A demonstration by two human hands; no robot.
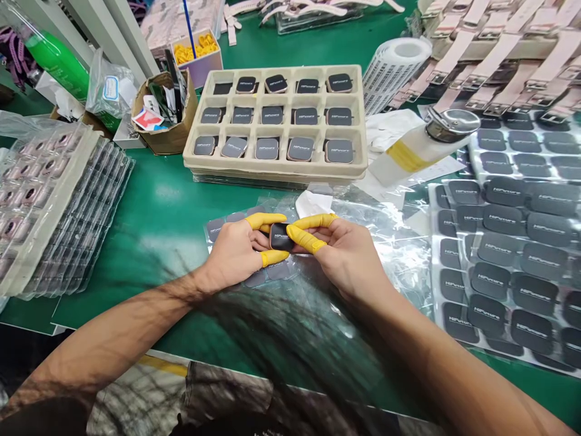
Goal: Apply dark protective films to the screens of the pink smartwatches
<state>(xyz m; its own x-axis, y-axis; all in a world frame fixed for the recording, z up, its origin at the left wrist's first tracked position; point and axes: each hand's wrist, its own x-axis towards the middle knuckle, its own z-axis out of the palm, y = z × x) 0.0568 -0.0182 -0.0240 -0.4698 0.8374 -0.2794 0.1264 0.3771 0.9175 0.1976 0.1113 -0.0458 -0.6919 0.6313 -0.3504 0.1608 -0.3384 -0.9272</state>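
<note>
Between my two hands, above the middle of the table, is a square black smartwatch case (280,237) with a HiFuture label on its face. My left hand (240,248) grips its left edge with yellow-cotted fingers. My right hand (336,242) pinches the right side, its yellow-covered thumb lying over the face. Under the hands lies a sheet of dark square stickers (267,275), partly hidden by them. A crumpled white cloth or paper (312,204) sits just behind my right fingers. Beyond them stands a beige compartment tray (276,168) holding several similar watch cases.
Stacked clear trays of watches (59,200) stand at the left. A carton of odds and ends (157,142) and a box of yellow finger cots (197,51) are behind. On the right are a white bottle (408,154), a label roll (394,72), sticker sheets (499,260) and pink straps (503,60).
</note>
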